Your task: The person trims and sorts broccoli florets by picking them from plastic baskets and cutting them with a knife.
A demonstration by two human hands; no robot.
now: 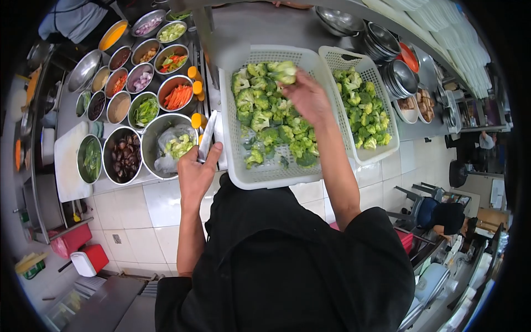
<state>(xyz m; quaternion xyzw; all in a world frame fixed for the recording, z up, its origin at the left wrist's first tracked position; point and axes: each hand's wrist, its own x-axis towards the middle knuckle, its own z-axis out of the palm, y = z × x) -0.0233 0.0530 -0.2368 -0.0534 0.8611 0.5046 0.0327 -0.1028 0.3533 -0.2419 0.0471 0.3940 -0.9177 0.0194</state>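
Note:
My left hand (196, 166) grips a knife (208, 137) with its broad blade pointing up, beside the steel pot (150, 145) that holds a plastic bag and pale green pieces. Over the large white basket (228, 127), my right hand (305, 95) pinches a broccoli piece (284, 72), slightly blurred. Many broccoli florets (261, 119) lie in that basket. A second white basket (394, 145) with more florets (362, 113) stands to its right.
Steel bowls of cut carrots (178, 97), green slices (145, 110) and dark mushrooms (126, 156) crowd the left counter. A white cutting board (72, 166) lies at its end. Stacked metal bowls (401, 79) stand at right. Other people (447, 217) appear at the far right and top left.

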